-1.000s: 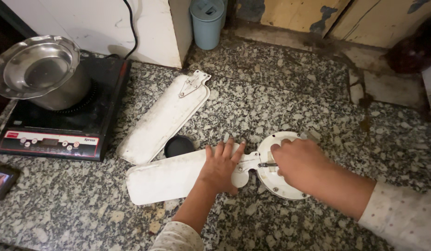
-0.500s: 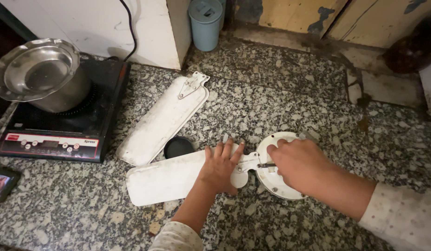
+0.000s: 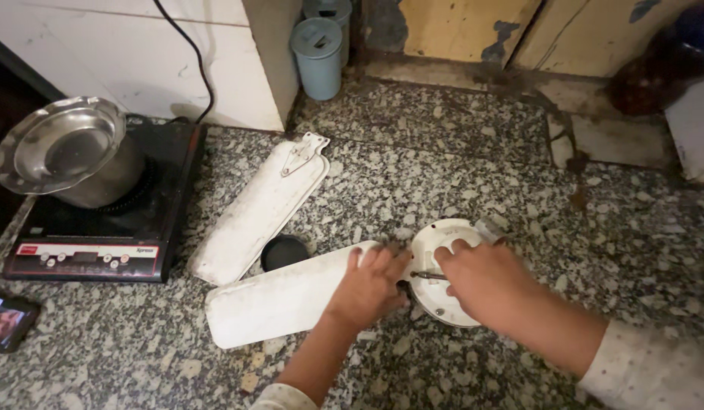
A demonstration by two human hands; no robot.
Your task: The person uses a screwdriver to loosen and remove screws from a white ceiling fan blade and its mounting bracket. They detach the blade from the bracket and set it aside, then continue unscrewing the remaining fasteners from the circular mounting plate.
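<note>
Left hand (image 3: pixel 371 285) presses flat, fingers spread, on near fan blade (image 3: pixel 280 300) at table centre. Right hand (image 3: pixel 481 281) fingers closed around screwdriver (image 3: pixel 428 275) over round white hub (image 3: pixel 443 304). Second fan blade (image 3: pixel 261 209) lies detached, far left; this one seems still joined.

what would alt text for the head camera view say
A person's left hand presses on a long white fan blade on a speckled granite counter while the right hand works a thin metal tool at a round white fan hub. A second white blade, a small black round cap and a steel pot on a black induction cooktop lie to the left.
</note>
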